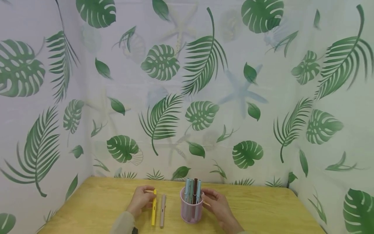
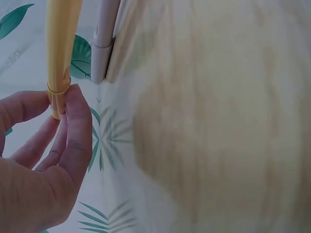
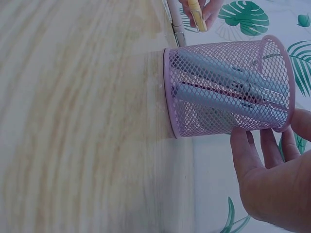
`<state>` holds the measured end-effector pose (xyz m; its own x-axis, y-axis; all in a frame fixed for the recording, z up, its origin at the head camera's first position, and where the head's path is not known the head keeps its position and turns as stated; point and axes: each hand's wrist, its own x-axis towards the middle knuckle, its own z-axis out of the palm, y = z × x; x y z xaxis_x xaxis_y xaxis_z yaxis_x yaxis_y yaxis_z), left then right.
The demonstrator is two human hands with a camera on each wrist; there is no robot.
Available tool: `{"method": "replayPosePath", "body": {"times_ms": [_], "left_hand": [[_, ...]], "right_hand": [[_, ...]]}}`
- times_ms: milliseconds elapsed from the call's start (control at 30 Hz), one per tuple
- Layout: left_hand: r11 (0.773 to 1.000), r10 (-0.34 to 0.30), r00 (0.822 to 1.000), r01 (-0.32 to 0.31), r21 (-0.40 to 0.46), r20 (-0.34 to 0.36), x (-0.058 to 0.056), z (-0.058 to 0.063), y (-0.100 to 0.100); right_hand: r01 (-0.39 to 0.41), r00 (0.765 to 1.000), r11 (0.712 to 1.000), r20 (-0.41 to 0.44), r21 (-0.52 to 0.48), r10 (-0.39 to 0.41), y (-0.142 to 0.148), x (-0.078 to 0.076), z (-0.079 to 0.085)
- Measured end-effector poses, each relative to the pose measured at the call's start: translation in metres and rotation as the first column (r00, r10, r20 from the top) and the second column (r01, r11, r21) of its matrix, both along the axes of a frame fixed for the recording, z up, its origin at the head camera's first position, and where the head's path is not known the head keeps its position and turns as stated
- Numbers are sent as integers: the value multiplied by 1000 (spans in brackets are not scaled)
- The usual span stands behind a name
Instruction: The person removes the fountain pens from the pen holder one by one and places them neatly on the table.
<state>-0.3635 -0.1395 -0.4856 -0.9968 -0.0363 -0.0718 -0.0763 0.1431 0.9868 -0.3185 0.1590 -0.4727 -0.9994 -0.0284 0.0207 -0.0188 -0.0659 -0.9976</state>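
Observation:
My left hand (image 1: 143, 199) pinches a yellow pen (image 1: 154, 208) near its far end, between thumb and fingers. In the left wrist view the yellow pen (image 2: 60, 48) is held off the tabletop, beside a greyish-mauve pen (image 2: 104, 36) that lies on it. To the right stands a pink mesh pen holder (image 1: 191, 213) with several pens upright in it, light blue ones (image 1: 187, 191) and a dark brown one (image 1: 195, 187) among them. My right hand (image 1: 219, 206) touches the holder's right side; in the right wrist view its fingertips (image 3: 239, 136) rest against the mesh near the rim.
The wooden table (image 1: 263, 208) has its back edge against a hanging white cloth (image 1: 204, 136) printed with green leaves, which also runs along both sides. The mauve pen lies between the yellow pen and the holder.

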Motion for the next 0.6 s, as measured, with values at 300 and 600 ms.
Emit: {"method": "replayPosePath", "body": {"times_ms": [300, 600], "left_hand": [[1000, -15, 999, 15, -8, 40, -3, -1, -1], [998, -6, 999, 9, -66, 51, -5, -2, -1]], "right_hand": [[11, 1000, 1000, 10, 12, -11, 1, -1, 0], [12, 1000, 1000, 15, 13, -12, 0, -1, 1]]}}
